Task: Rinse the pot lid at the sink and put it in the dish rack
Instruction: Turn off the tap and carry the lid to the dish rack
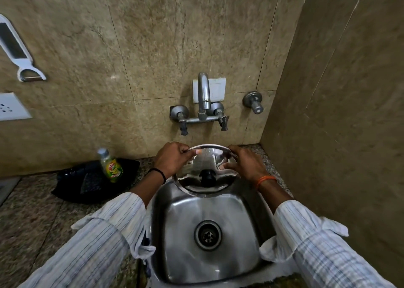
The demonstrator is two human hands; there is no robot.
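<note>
A round steel pot lid (pixel 207 185) with a black knob at its centre is held over the back of the steel sink (pixel 175 217), tilted toward me. My left hand (pixel 172 159) grips its upper left rim. My right hand (pixel 242 164) grips its upper right rim, fingers on the shiny face. The wall tap (pixel 203 93) stands above the lid; no water runs from it. No dish rack shows by that name, only a black tray at the left.
A black plastic tray (pixel 72 185) lies on the speckled counter at the left with a dish soap bottle (pixel 110 165) standing on it. A white peeler (pixel 19 53) and a socket (pixel 11 107) are on the left wall. A tiled wall closes the right side.
</note>
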